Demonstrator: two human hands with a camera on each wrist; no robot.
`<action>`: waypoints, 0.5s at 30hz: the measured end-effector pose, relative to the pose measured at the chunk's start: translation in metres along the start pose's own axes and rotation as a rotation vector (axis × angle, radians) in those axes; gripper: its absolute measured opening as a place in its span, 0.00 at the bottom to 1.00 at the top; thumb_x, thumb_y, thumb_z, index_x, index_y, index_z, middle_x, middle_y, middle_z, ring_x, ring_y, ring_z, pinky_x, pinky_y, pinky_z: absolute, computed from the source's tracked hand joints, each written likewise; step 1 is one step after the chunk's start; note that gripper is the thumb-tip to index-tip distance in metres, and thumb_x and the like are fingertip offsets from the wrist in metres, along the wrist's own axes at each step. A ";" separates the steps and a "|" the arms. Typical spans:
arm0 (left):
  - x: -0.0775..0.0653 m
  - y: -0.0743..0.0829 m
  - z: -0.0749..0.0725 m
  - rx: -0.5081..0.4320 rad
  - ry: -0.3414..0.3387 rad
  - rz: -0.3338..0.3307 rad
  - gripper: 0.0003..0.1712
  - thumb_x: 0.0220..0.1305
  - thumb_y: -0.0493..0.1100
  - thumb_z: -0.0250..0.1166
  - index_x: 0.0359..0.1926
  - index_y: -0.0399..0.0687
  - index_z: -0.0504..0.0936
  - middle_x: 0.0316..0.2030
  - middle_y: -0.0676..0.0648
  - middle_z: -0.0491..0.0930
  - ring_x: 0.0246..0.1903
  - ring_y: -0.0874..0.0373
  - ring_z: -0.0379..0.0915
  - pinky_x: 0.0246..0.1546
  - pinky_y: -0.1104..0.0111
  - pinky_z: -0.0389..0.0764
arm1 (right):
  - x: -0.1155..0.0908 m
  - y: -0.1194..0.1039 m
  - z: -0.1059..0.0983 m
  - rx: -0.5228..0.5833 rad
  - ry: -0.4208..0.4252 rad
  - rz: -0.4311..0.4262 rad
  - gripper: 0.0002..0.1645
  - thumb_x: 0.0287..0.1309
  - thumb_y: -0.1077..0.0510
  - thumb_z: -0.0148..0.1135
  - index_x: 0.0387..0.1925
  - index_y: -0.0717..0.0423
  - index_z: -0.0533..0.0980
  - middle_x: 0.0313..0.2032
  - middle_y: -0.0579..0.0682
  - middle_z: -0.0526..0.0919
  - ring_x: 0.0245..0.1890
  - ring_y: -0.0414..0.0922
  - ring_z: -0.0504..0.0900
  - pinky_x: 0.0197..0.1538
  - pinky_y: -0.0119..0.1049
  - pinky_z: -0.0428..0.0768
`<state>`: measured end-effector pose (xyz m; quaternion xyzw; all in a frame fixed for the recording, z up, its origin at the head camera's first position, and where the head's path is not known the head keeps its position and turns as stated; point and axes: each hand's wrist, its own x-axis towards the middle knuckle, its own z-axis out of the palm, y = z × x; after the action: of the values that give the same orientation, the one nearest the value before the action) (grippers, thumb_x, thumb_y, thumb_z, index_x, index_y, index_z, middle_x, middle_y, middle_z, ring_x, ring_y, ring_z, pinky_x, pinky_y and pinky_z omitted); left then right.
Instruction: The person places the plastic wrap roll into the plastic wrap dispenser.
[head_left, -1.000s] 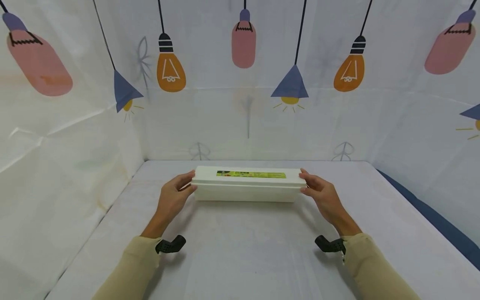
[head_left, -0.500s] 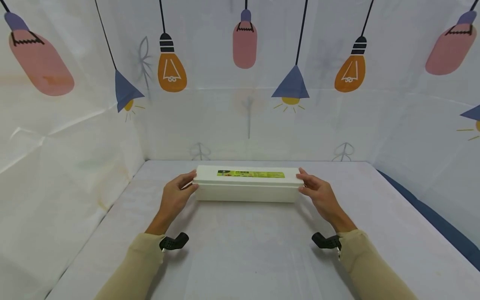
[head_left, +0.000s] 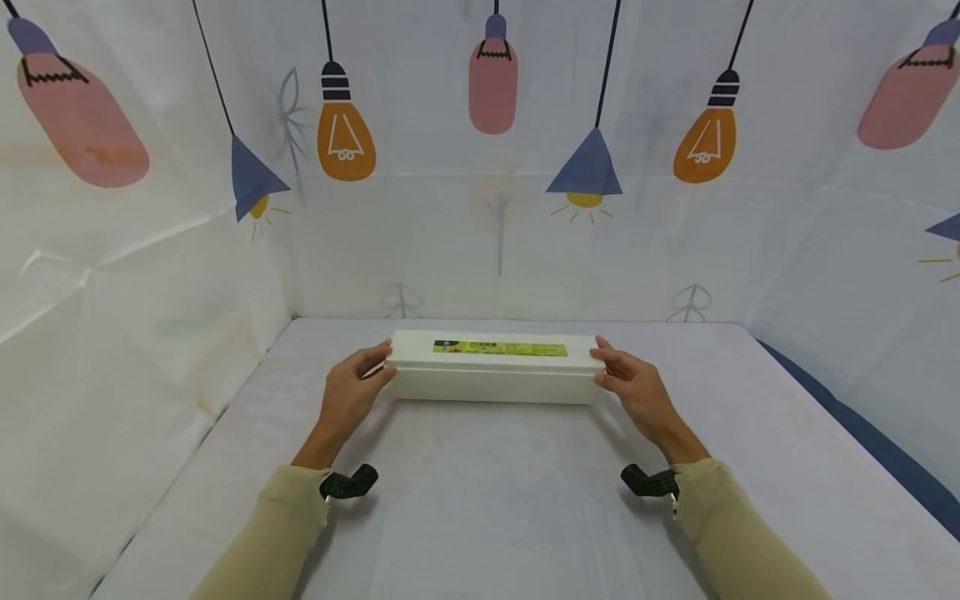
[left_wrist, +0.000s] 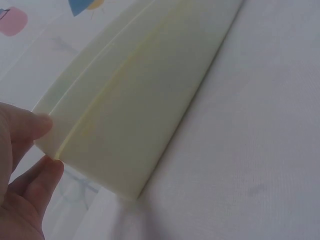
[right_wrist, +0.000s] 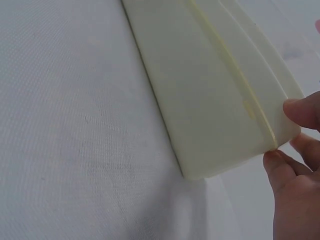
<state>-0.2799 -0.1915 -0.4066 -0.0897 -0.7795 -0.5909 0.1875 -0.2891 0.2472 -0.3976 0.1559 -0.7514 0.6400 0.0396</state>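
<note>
A long white lidded box (head_left: 492, 387) with a yellow-green label (head_left: 501, 348) on top lies crosswise towards the back of the table (head_left: 491, 492). My left hand (head_left: 348, 400) holds its left end, and my right hand (head_left: 641, 396) holds the right end. In the left wrist view, fingers and thumb pinch the end of the lid (left_wrist: 82, 95) near the seam. The right wrist view shows the same grip on the lid (right_wrist: 262, 75) at the other corner. The lid sits on the box along a yellowish seam. The inside of the box is hidden.
White sheeting (head_left: 450, 242) printed with hanging lamps rises behind the table and on both sides. A dark blue strip (head_left: 862, 425) runs along the table's right edge. Each wrist wears a black strap mount, such as the left mount (head_left: 349, 482).
My right hand has shifted slightly left, and the lid's right end has moved a little the same way. The left hand is almost still. The view has tilted very slightly.
</note>
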 end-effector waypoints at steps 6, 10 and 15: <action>0.000 -0.001 0.001 -0.001 -0.004 -0.001 0.19 0.65 0.32 0.68 0.56 0.35 0.80 0.63 0.47 0.76 0.63 0.55 0.72 0.56 0.73 0.75 | -0.001 0.000 0.000 -0.001 0.009 0.004 0.27 0.66 0.70 0.60 0.65 0.73 0.68 0.76 0.56 0.55 0.76 0.52 0.53 0.67 0.28 0.64; 0.000 -0.004 0.001 -0.003 -0.010 -0.005 0.19 0.65 0.32 0.68 0.57 0.34 0.80 0.64 0.47 0.75 0.64 0.54 0.71 0.56 0.73 0.75 | -0.002 0.000 0.000 -0.005 0.013 0.006 0.27 0.66 0.70 0.60 0.65 0.73 0.68 0.76 0.56 0.55 0.76 0.52 0.53 0.68 0.29 0.63; -0.002 -0.005 0.002 -0.001 -0.008 -0.004 0.19 0.66 0.32 0.67 0.57 0.33 0.80 0.64 0.46 0.75 0.64 0.52 0.71 0.55 0.74 0.75 | -0.003 0.002 0.000 -0.043 0.014 -0.022 0.26 0.67 0.70 0.60 0.64 0.73 0.69 0.76 0.56 0.56 0.76 0.52 0.53 0.68 0.28 0.63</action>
<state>-0.2805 -0.1907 -0.4127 -0.0908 -0.7800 -0.5914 0.1833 -0.2872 0.2482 -0.4001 0.1588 -0.7631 0.6241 0.0551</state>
